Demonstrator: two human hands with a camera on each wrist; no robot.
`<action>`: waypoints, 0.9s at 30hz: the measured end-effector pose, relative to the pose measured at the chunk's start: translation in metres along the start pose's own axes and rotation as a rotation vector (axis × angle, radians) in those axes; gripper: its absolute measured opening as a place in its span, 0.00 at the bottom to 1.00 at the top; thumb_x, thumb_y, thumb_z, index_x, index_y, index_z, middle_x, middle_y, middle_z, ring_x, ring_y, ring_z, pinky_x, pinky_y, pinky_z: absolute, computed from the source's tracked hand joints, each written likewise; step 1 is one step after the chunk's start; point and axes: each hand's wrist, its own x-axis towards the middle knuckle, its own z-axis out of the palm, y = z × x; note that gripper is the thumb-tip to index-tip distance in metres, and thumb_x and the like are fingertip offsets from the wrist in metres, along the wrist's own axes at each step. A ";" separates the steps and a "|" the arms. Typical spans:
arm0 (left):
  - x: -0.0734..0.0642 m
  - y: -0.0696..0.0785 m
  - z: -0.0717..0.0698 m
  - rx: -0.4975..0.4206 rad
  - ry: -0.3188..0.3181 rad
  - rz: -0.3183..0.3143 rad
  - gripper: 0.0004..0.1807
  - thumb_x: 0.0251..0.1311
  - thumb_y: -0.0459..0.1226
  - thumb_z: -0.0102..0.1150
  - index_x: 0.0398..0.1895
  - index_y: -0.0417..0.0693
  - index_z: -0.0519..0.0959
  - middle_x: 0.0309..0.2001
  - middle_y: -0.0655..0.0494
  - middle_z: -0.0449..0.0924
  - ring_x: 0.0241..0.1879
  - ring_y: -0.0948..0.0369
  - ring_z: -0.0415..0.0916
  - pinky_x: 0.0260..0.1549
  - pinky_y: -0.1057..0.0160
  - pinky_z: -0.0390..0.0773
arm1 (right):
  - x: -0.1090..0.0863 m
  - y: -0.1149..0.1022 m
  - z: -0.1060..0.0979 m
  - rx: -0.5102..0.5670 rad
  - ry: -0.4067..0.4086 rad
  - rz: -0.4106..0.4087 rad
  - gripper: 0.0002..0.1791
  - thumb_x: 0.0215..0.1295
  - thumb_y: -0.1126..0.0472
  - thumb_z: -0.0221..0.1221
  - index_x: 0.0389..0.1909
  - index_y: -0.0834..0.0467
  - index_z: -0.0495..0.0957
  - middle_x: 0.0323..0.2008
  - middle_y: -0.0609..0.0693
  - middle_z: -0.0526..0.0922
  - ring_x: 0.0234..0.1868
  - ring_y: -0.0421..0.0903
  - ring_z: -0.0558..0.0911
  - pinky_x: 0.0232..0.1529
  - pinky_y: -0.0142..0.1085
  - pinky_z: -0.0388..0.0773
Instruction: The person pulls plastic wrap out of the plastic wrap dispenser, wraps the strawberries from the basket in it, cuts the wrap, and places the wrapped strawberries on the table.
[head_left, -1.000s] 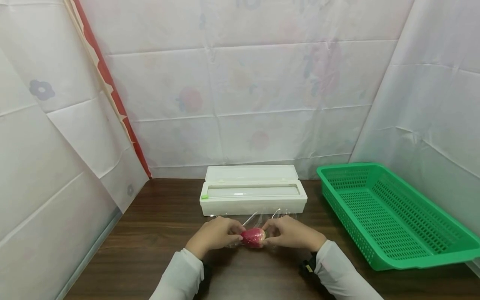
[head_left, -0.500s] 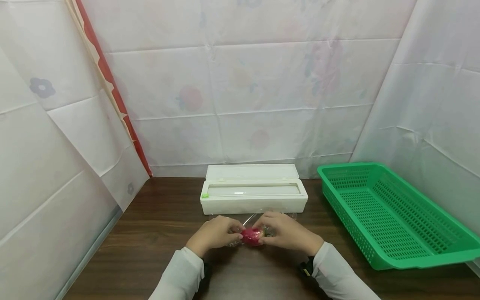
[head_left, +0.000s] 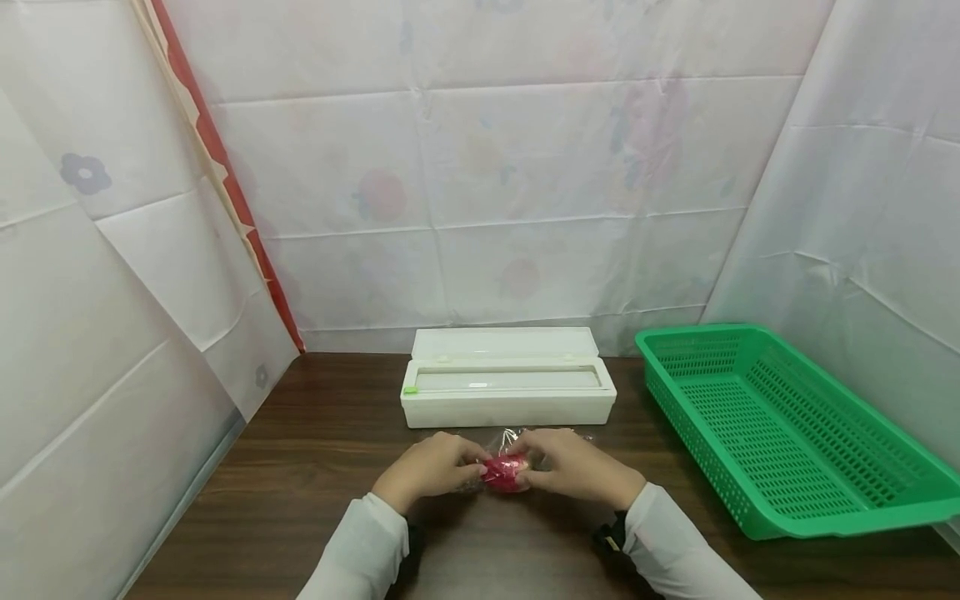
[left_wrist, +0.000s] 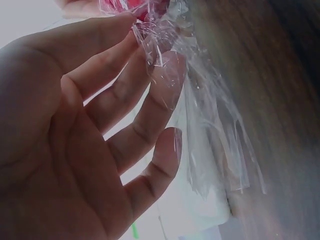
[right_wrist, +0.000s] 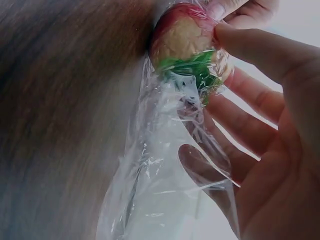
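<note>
A red strawberry [head_left: 504, 472] lies between both hands at the front middle of the table, wrapped in clear cling film [right_wrist: 165, 150]. Its pale shoulder and green leaves show through the film in the right wrist view. My left hand [head_left: 431, 469] pinches the red tip end between thumb and fingers, on the gathered film. From the other side, my right hand [head_left: 573, 468] grips the strawberry near its leafy end with thumb and fingertips. Loose film trails past the fingers of each hand in the wrist views.
Just beyond the hands stands a white cling film dispenser [head_left: 508, 410], its lid [head_left: 506, 342] raised and a small green piece [head_left: 410, 390] at its left. A green perforated basket [head_left: 795, 433] occupies the right side of the dark wooden table [head_left: 300, 483]. Pale sheets [head_left: 480, 192] hang around.
My right hand has shifted left, further over the strawberry, and the film beyond it is drawn in closer. My left hand keeps its place at the tip end.
</note>
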 end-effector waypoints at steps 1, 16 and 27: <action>0.000 0.000 0.000 -0.006 -0.003 0.001 0.11 0.61 0.42 0.57 0.44 0.55 0.83 0.24 0.67 0.78 0.19 0.71 0.66 0.21 0.67 0.72 | 0.000 0.000 0.000 0.010 -0.006 -0.002 0.15 0.61 0.52 0.61 0.48 0.47 0.75 0.40 0.40 0.81 0.38 0.32 0.78 0.35 0.33 0.81; 0.000 -0.004 0.000 0.001 -0.021 -0.003 0.10 0.59 0.42 0.59 0.43 0.54 0.84 0.38 0.64 0.83 0.33 0.72 0.73 0.36 0.60 0.80 | -0.004 0.000 0.004 -0.142 -0.032 0.032 0.23 0.55 0.39 0.61 0.48 0.45 0.73 0.43 0.38 0.77 0.44 0.35 0.74 0.44 0.39 0.78; -0.001 -0.001 -0.004 -0.058 -0.009 0.003 0.13 0.59 0.42 0.59 0.46 0.54 0.82 0.43 0.63 0.83 0.41 0.70 0.75 0.42 0.56 0.80 | -0.004 0.001 0.002 -0.179 -0.049 0.019 0.27 0.50 0.42 0.66 0.49 0.47 0.74 0.43 0.37 0.78 0.44 0.36 0.73 0.45 0.39 0.76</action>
